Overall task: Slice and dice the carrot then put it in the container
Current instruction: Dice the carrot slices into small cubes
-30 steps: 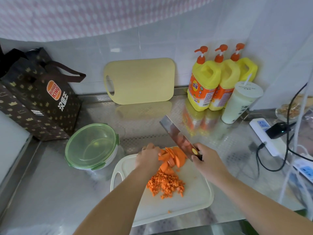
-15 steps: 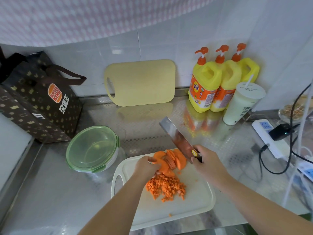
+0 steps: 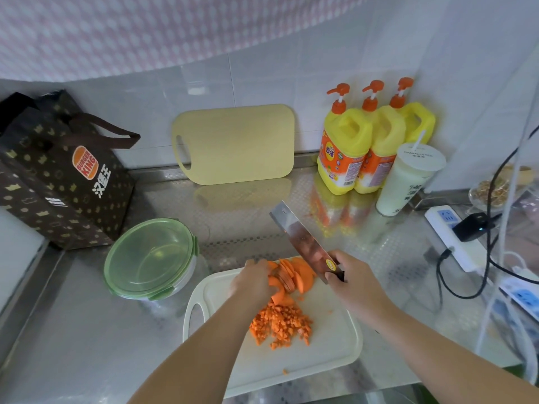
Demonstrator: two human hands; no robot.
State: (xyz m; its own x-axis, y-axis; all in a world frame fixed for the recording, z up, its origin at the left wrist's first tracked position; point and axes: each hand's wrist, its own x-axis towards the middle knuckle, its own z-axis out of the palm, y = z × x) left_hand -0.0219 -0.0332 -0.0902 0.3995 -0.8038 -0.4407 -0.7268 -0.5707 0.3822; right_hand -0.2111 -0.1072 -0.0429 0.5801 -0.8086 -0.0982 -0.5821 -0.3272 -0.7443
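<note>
A fan of orange carrot slices [image 3: 294, 277] lies at the far end of the white cutting board [image 3: 329, 345]. My left hand [image 3: 252, 282] grips the slices from the left, fingers curled over them. A heap of diced carrot [image 3: 280, 323] sits just nearer on the board. My right hand [image 3: 354, 284] holds the handle of a cleaver [image 3: 300, 239], whose blade is raised and slants up to the back left, right of the slices. The clear container with a green clip lid [image 3: 150, 258] stands left of the board, lid on.
A yellow cutting board [image 3: 236, 144] leans on the back wall. Three yellow pump bottles [image 3: 367, 141] and a lidded drink cup [image 3: 405, 182] stand back right. A brown paper bag [image 3: 58, 176] stands at left. A power strip with cables [image 3: 455, 240] lies at right.
My left hand drew back from the far slices toward the diced heap, then returned and gathered the slices. The cleaver stayed raised at nearly the same spot.
</note>
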